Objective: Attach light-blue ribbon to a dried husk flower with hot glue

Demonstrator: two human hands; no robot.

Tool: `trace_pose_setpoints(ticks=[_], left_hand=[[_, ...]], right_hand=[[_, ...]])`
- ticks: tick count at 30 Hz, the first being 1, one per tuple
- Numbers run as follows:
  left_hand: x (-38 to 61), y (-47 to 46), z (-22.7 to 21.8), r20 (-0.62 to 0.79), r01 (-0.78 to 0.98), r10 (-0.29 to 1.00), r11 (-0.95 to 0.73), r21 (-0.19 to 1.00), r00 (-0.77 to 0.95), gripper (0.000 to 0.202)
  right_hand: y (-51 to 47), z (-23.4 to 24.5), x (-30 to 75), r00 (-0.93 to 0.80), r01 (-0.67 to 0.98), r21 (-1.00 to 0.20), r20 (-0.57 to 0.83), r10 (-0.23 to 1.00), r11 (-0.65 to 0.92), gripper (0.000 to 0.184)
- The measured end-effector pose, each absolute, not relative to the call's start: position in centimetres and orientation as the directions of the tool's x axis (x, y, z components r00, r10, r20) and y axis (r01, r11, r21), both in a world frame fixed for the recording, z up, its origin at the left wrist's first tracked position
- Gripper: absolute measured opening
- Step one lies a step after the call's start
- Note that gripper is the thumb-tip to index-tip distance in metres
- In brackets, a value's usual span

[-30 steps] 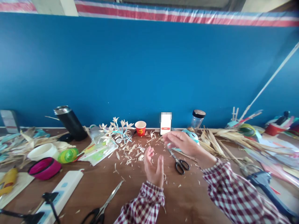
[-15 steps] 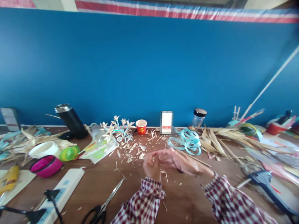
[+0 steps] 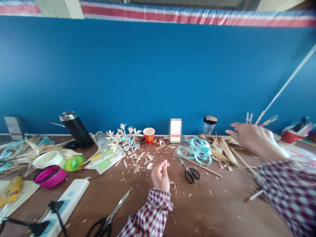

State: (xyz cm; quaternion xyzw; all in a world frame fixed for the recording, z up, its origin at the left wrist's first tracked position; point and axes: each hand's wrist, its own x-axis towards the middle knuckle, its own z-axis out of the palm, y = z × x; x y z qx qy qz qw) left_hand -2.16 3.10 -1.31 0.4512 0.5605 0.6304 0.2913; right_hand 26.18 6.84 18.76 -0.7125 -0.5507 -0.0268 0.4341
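My left hand (image 3: 160, 175) is closed in a pinch above the middle of the brown table; whatever sits between thumb and fingers is too small to make out. Pale husk scraps (image 3: 142, 161) lie scattered just beyond it. My right hand (image 3: 255, 140) is stretched far to the right, its thumb and fingers apart with nothing seen in them. Below it are dry corn husks (image 3: 223, 149), partly hidden by the arm. Between the hands lie black-handled scissors (image 3: 191, 174) and a curled light-blue ribbon (image 3: 197, 149). A bunch of husk flowers (image 3: 125, 135) is at the back left.
A red paper cup (image 3: 149, 135) and a lidded jar (image 3: 208, 126) stand along the blue partition (image 3: 158, 72). Leftward are a black flask (image 3: 76, 130), a magenta bowl (image 3: 50, 176), a power strip (image 3: 64, 204) and larger scissors (image 3: 108, 217). A red container of pens (image 3: 293, 134) stands far right.
My right hand has left my left hand and swung out to the right over the husks. This uncovers the small scissors. The left hand stays pinched in nearly the same place.
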Motion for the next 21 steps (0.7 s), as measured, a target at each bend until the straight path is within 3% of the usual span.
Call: trace_pose_setpoints(ticks=[2,5,9,10,12,14,15,18,21], left_hand=[[-2.3,3.2,-1.7,0.330,0.236,0.880,-0.260,0.936,-0.341,0.028],[-2.4,3.1,-2.0,0.412,0.311,0.867,-0.325,0.893,-0.278,0.035],[-2.4,2.9,-1.7,0.427,0.311,0.858,-0.338,0.888,-0.286,0.037],[-2.3,2.8,-1.5,0.434,0.303,0.846,-0.345,0.888,-0.309,0.037],[-2.2,2.5,-0.9,0.433,0.253,0.819,-0.359,0.899,-0.377,0.037],[-1.8,2.3,-0.2,0.368,0.102,0.843,-0.357,0.928,-0.393,0.043],[-1.6,2.2,0.2,0.316,-0.015,0.880,-0.344,0.939,-0.355,0.051],[-1.1,2.0,1.2,0.198,-0.348,0.973,-0.226,0.910,-0.114,0.069],[-0.9,2.0,1.5,0.095,-0.410,0.995,-0.071,0.909,0.039,0.044]], right_hand=[[7.0,18.7,24.0,0.129,0.937,-0.350,0.395,0.910,0.019,0.038],[6.5,16.0,18.7,-0.318,0.778,-0.489,0.233,0.919,0.393,0.032],[5.7,10.1,12.7,-0.575,0.697,-0.410,0.170,0.800,0.588,0.029],[5.7,9.0,11.9,-0.570,0.681,-0.456,0.161,0.806,0.573,0.029],[5.7,7.6,10.6,-0.487,0.567,-0.689,0.161,0.858,0.451,0.031],[5.9,7.2,9.7,-0.394,0.237,-0.943,0.127,0.910,0.234,0.035],[5.9,7.3,9.3,-0.375,0.026,-0.994,0.092,0.922,0.110,0.038],[5.7,7.7,7.9,-0.435,-0.401,-0.897,0.005,0.900,-0.188,0.049],[5.7,8.0,7.3,-0.470,-0.524,-0.806,0.004,0.883,-0.275,0.053]])
